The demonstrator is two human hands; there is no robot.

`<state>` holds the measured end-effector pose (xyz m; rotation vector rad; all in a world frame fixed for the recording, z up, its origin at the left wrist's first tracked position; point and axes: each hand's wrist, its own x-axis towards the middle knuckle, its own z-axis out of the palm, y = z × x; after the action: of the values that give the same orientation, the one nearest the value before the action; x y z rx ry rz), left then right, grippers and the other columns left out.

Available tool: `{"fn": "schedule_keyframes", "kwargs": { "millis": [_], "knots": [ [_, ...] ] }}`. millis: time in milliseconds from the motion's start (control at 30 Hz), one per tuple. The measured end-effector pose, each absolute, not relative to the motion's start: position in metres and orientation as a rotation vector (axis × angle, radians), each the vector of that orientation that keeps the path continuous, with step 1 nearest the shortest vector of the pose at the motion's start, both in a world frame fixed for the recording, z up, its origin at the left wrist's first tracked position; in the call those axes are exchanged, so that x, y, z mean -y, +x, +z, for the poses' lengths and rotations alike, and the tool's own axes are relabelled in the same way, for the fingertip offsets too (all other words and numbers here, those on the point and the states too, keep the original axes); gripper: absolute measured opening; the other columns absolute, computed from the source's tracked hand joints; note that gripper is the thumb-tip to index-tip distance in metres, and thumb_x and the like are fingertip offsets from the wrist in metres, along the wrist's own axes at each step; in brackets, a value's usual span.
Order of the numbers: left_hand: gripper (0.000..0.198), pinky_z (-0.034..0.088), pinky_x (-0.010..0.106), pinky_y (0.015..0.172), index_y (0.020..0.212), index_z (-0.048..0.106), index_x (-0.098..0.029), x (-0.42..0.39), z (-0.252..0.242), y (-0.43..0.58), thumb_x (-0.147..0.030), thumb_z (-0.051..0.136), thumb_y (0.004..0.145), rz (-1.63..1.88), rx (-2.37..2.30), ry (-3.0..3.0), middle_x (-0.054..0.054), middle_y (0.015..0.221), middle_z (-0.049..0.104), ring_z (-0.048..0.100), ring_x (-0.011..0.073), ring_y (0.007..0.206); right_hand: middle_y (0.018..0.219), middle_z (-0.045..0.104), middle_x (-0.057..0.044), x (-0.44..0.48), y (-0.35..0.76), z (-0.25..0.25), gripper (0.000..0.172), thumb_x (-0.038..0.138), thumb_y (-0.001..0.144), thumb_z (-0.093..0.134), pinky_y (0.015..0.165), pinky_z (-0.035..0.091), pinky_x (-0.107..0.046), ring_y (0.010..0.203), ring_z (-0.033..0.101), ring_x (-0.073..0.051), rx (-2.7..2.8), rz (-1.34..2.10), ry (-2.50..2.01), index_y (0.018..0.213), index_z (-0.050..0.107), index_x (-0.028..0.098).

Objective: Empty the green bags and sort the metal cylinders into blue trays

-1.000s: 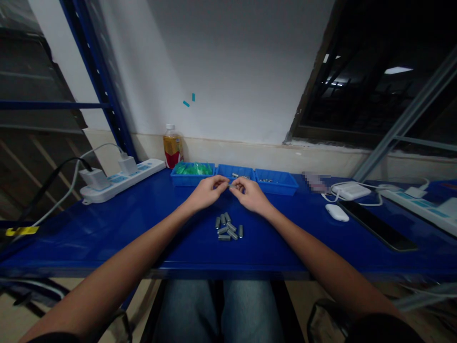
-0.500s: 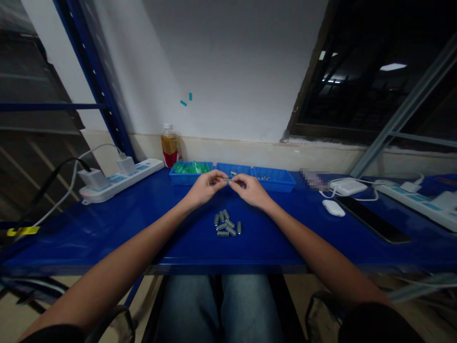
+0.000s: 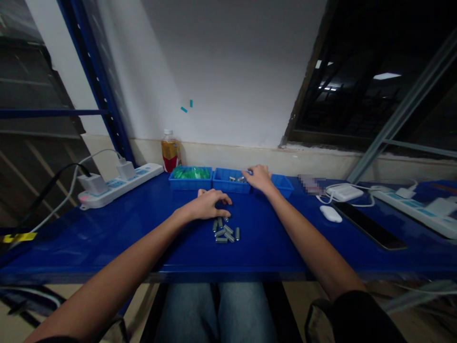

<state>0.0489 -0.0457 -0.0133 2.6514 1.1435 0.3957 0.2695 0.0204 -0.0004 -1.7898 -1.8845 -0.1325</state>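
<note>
Several small metal cylinders (image 3: 221, 233) lie in a loose pile on the blue table. My left hand (image 3: 211, 205) hovers at the pile's far edge, thumb and fingers apart, with nothing visible between them; it partly hides one cylinder. Farther back, my right hand (image 3: 260, 177) is open over the border of the middle blue bin (image 3: 230, 187) and the right blue bin (image 3: 283, 185). Small metal parts (image 3: 237, 179) show in the middle bin. The right bin's contents are mostly hidden behind my right hand. A left blue bin (image 3: 189, 184) holds green plastic material (image 3: 193, 173).
A drink bottle (image 3: 170, 151) stands behind the left bin. At the left is a power strip (image 3: 121, 186) with plugged-in adapters. To the right lie a white earphone case (image 3: 330, 214), a black phone (image 3: 369, 226), a white charger with cables (image 3: 344, 192) and another power strip (image 3: 417, 209).
My hands were together, pinching a small part in front of the bins. They have separated: the left came down toward the pile, and the right moved rightward over the bins.
</note>
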Motion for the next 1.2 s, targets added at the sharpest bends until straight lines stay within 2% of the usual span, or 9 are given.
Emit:
{"fn": "schedule_keyframes", "kwargs": {
  "millis": [100,267,400,567,667,733,900,1033,1200],
  "knots": [
    [0.024,0.032,0.037,0.089,0.104,0.066,-0.025,0.043,-0.016,0.049,-0.031,0.049,0.088,0.386,-1.176,2.703,0.005,0.103,0.066,0.056,0.0240,0.104,0.111,0.061,-0.014,-0.005,0.271,-0.005,0.041,0.049,0.086,0.048,0.088,0.037,-0.046,0.112,0.044,-0.033,1.861,-0.219,-1.728,0.105,0.068,0.018],
    [0.024,0.038,0.033,0.085,0.105,0.065,-0.024,0.032,-0.025,0.042,-0.023,0.052,0.084,0.319,-1.139,2.718,0.006,0.110,0.063,0.056,0.0234,0.105,0.088,0.067,-0.006,0.020,0.268,-0.007,0.026,0.034,0.087,0.049,0.081,0.040,-0.032,0.088,0.057,-0.020,1.860,-0.051,-1.433,0.088,0.069,0.017],
    [0.016,0.042,0.029,0.080,0.093,0.064,-0.018,0.023,-0.034,0.043,-0.020,0.050,0.085,0.565,-1.055,2.688,0.007,0.097,0.063,0.059,0.0192,0.090,0.076,0.066,-0.003,0.028,0.250,-0.012,0.022,0.029,0.086,0.050,0.067,0.039,-0.025,0.070,0.058,-0.014,1.921,0.088,-1.260,0.086,0.068,0.017],
    [0.012,0.044,0.027,0.070,0.092,0.058,-0.017,0.023,-0.032,0.048,-0.017,0.054,0.081,0.960,-1.058,2.558,0.004,0.084,0.062,0.057,0.0167,0.076,0.064,0.060,0.000,0.034,0.226,-0.026,0.023,0.032,0.087,0.050,0.056,0.032,-0.023,0.059,0.051,-0.012,2.062,0.314,-1.218,0.077,0.064,0.016],
    [0.012,0.044,0.027,0.067,0.091,0.054,-0.017,0.028,-0.027,0.050,-0.019,0.057,0.079,1.101,-1.004,2.498,0.003,0.083,0.061,0.056,0.0160,0.073,0.060,0.055,0.002,0.037,0.220,-0.028,0.034,0.036,0.091,0.043,0.054,0.030,-0.022,0.057,0.048,-0.010,2.058,0.439,-1.171,0.069,0.058,0.016],
    [0.014,0.045,0.027,0.068,0.091,0.053,-0.017,0.030,-0.024,0.050,-0.022,0.058,0.079,1.137,-0.981,2.479,0.003,0.083,0.060,0.056,0.0160,0.074,0.060,0.053,0.002,0.038,0.218,-0.028,0.033,0.034,0.092,0.042,0.055,0.031,-0.022,0.058,0.047,-0.010,2.038,0.493,-1.144,0.068,0.055,0.016],
    [0.027,0.046,0.030,0.072,0.098,0.057,-0.015,0.027,-0.026,0.049,-0.037,0.053,0.083,1.059,-0.988,2.227,0.006,0.089,0.063,0.058,0.0178,0.081,0.069,0.056,0.002,0.034,0.221,-0.032,0.011,0.024,0.085,0.050,0.060,0.036,-0.022,0.063,0.050,-0.011,1.950,0.535,-1.067,0.080,0.056,0.016],
    [0.046,0.045,0.027,0.061,0.081,0.060,-0.013,0.018,-0.035,0.050,-0.054,0.040,0.085,0.935,-1.002,1.872,0.005,0.072,0.061,0.056,0.0148,0.064,0.073,0.055,0.001,0.030,0.224,-0.037,0.005,0.020,0.081,0.054,0.062,0.039,-0.023,0.066,0.050,-0.012,1.917,0.464,-1.011,0.084,0.056,0.017],
    [0.038,0.040,0.024,0.060,0.079,0.061,-0.013,0.018,-0.040,0.053,-0.050,0.060,0.074,0.945,-0.965,1.748,0.001,0.068,0.059,0.051,0.0114,0.061,0.073,0.052,0.002,0.029,0.224,-0.041,0.010,0.020,0.076,0.058,0.059,0.040,-0.023,0.064,0.049,-0.011,1.907,0.488,-0.980,0.086,0.058,0.017]
  ]
}}
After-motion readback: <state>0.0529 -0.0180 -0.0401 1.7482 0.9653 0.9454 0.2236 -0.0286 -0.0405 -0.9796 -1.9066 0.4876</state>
